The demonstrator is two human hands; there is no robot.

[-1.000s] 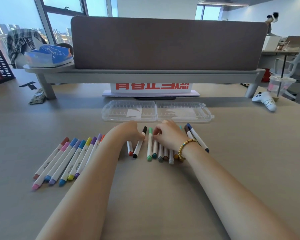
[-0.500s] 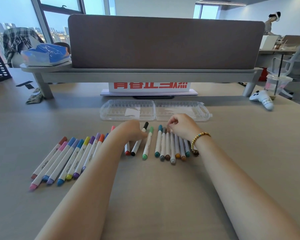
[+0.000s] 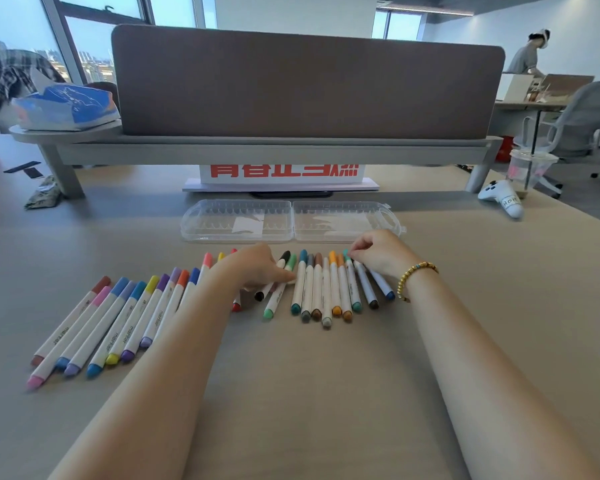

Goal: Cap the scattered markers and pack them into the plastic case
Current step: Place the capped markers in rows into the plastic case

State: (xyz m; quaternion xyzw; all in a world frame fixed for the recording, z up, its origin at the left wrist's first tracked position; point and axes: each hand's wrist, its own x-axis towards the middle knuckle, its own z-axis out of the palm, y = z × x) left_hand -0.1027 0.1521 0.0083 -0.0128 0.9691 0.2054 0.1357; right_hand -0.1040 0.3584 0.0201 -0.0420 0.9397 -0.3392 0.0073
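My left hand (image 3: 257, 268) rests loosely curled on the green marker (image 3: 278, 293); my right hand (image 3: 378, 252) pinches narrowly at the far tips of the right marker row (image 3: 329, 289). All look capped. The plastic case (image 3: 291, 221) lies open just beyond on the table (image 3: 309, 393). Sweeping carelessly could roll markers apart or nudge the light case away.

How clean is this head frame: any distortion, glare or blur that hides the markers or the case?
Head view: wide-angle bending bows the shelf and stretches both forearms at the bottom edge; daylight from the windows is soft, shadows faint; the clear plastic case shows pale reflections, its inside ridges hard to read; the markers are sharp enough to read their print; the left hand and right hand look slightly soft.
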